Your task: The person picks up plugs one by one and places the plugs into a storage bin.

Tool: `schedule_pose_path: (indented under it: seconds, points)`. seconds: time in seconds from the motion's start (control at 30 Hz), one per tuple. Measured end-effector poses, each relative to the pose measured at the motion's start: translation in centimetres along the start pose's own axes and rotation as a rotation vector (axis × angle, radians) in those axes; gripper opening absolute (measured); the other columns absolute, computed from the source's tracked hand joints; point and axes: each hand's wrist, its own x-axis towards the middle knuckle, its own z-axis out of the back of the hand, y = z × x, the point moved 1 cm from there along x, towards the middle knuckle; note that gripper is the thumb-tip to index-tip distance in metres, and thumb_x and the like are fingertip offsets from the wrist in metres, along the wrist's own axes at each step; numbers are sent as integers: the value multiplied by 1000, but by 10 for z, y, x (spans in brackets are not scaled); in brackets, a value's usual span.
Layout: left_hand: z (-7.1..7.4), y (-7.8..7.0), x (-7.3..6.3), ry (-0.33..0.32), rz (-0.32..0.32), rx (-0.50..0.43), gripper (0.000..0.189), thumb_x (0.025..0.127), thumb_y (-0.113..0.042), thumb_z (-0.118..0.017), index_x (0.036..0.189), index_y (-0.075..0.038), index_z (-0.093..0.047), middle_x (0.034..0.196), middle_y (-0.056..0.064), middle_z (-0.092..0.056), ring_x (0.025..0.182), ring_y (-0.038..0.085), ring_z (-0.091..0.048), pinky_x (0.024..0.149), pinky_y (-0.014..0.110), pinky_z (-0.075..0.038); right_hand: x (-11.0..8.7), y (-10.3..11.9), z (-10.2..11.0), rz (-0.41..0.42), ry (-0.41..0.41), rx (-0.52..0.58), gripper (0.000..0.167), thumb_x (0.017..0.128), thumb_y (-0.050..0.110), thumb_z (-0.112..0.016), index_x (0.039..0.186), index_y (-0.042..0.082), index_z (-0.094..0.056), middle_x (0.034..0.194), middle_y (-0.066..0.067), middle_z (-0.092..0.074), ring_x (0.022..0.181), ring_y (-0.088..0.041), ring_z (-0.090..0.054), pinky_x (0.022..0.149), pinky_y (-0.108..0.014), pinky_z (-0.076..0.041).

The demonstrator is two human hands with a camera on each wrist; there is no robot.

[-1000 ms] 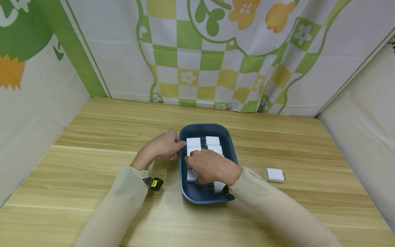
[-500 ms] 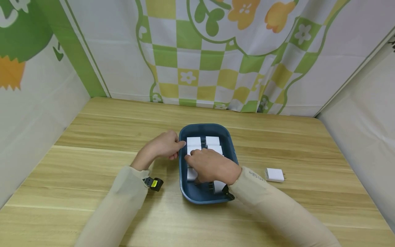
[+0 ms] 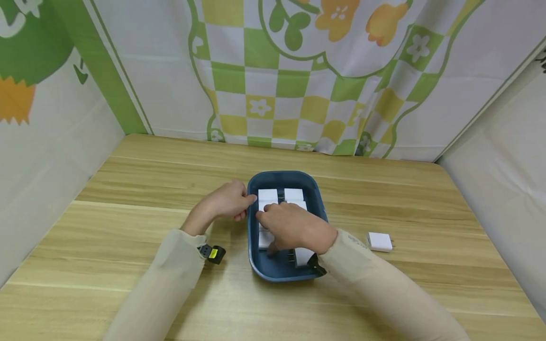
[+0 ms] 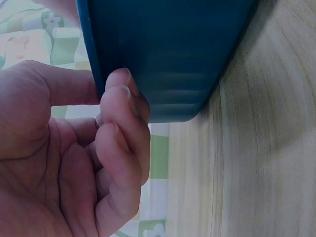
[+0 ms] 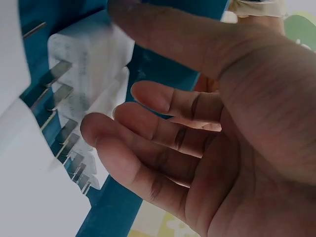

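Observation:
A dark blue plastic bin sits mid-table, holding white plug chargers in two columns with metal prongs facing inward. My left hand grips its left rim, thumb over the edge and curled fingers against the outer wall. Inside the bin, my right hand spans the left column, hiding part of both columns. In the right wrist view its thumb tip lies at the nearest white charger; the loosely bent fingers are spread apart beside the row. A near-end charger shows under the right wrist.
One more white charger lies on the wooden table to the right of the bin, prongs pointing right. A checked green and yellow curtain hangs behind the table, with pale fabric walls at both sides.
My right hand has shifted slightly right, its thumb drawing a little away from the left column. The lowest left charger sits slightly farther up the bin. My left hand stays put.

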Motion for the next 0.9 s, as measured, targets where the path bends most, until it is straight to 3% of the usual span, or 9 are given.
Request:
schedule_pose_path:
  seconds: [0.23, 0.4, 0.67, 0.9]
  points:
    - [0, 1, 0, 2, -4, 5, 47, 105, -18, -52, 62, -5, -63, 52, 1, -56, 49, 16, -54, 50, 24, -38, -3, 0, 7, -1, -2, 12, 58, 83, 39, -85, 129, 9, -65, 109, -3, -67, 87, -14, -59, 82, -33, -53]
    - [0, 0, 0, 6, 5, 4, 47, 106, -19, -52, 62, -5, -62, 52, 1, -56, 49, 16, -54, 51, 24, -38, -7, -4, 13, 1, -24, 1, 50, 84, 42, -84, 120, 11, -68, 107, -2, -67, 89, -16, -62, 80, -34, -54]
    - [1, -1, 0, 6, 4, 6, 47, 106, -19, -52, 62, -5, -62, 52, 2, -56, 50, 18, -55, 51, 25, -38, -19, -9, 22, -1, -81, -11, 42, 86, 43, -81, 113, 13, -68, 103, 0, -65, 81, -15, -61, 72, -33, -52]
    - [0, -1, -1, -1, 8, 6, 46, 106, -19, -52, 62, -5, -62, 53, 2, -57, 50, 17, -56, 51, 25, -40, -33, -12, 29, -18, -88, 46, 39, 89, 40, -78, 116, 13, -69, 109, -1, -66, 85, -15, -62, 77, -36, -51]
